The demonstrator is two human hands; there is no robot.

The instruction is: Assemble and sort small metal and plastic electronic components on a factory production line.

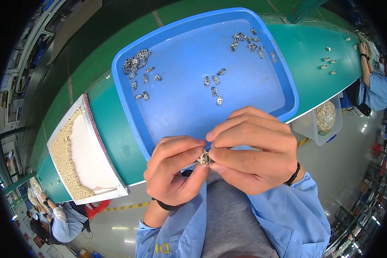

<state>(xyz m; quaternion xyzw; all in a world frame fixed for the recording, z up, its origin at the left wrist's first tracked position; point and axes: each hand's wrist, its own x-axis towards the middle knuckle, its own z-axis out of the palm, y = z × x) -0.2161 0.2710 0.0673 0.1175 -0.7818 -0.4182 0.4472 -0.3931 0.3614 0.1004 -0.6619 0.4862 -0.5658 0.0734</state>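
Between my fingertips, just over the near edge of a blue plastic tray (176,56), is a small part (205,158) with silvery metal and a pale piece. My left hand (173,167) pinches it from the left with thumb and fingers. From the other side my right hand (256,150) grips it, thumb and index finger closed on it. The fingers hide much of the part, so its exact kind cannot be made out. Inside the tray lie small metal parts: a pile (135,62) at the far left, a looser group (247,41) at the far right, and several in the middle (214,81).
A white box (90,159) with many small beige pieces (66,155) stands left of the tray on the green table (112,120). Several small parts (327,59) lie to the right. A clear bin (329,120) sits below the table edge. People work at both ends.
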